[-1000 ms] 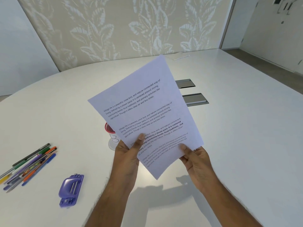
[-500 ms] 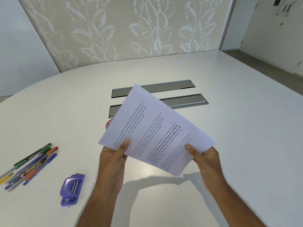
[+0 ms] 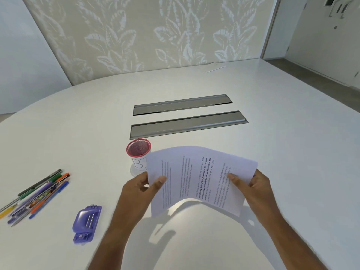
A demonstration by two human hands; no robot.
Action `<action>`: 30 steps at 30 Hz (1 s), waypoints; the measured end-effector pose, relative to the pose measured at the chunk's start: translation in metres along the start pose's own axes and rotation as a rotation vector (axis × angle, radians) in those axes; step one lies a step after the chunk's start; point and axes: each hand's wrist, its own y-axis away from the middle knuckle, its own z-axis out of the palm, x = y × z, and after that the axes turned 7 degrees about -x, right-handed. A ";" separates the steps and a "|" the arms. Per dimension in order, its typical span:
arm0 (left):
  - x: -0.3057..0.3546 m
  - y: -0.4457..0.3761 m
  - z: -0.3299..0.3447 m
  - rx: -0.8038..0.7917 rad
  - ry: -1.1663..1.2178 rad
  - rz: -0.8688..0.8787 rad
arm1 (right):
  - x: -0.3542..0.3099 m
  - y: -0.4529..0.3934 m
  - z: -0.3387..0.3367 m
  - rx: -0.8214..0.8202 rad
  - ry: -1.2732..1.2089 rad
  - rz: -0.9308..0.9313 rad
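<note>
1. Head view showed a sheet of paper [image 3: 202, 178] held up over the white table [image 3: 292, 152], just in front of the person. It was bent up in the middle like a little bridge.
2. The left hand [image 3: 140, 193] pinched the left end of the paper, with the thumb on top. The right hand [image 3: 255, 191] pinched the right end the same way.
3. The printed lines ran sideways. One bold bit could be read: "Defined by a slower pace, it is centered". The other lines were too small or blurry.
4. A red mesh cup [image 3: 138, 150] stood on the table just behind the paper's left corner. Its white label had a big "B" and one more mark that could not be made out.
5. A purple hole punch [image 3: 86, 223] lay to the left of the left arm. A bunch of pens [image 3: 37, 195] lay farther left. No hand touched them.
6. Two long grey slots [image 3: 187, 123] sat in the table farther back.
7. The job looked only just begun. The paper was in both hands, but it was not laid down and not in the punch.
</note>
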 end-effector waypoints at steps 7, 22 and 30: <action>0.022 0.001 0.005 0.086 0.010 0.011 | -0.029 -0.006 0.004 -0.032 0.109 -0.089; -0.002 0.012 0.036 0.039 0.189 -0.001 | 0.016 -0.006 0.003 -0.016 0.132 -0.006; -0.009 0.010 0.041 0.082 0.210 -0.048 | 0.024 -0.003 0.006 0.013 0.144 -0.029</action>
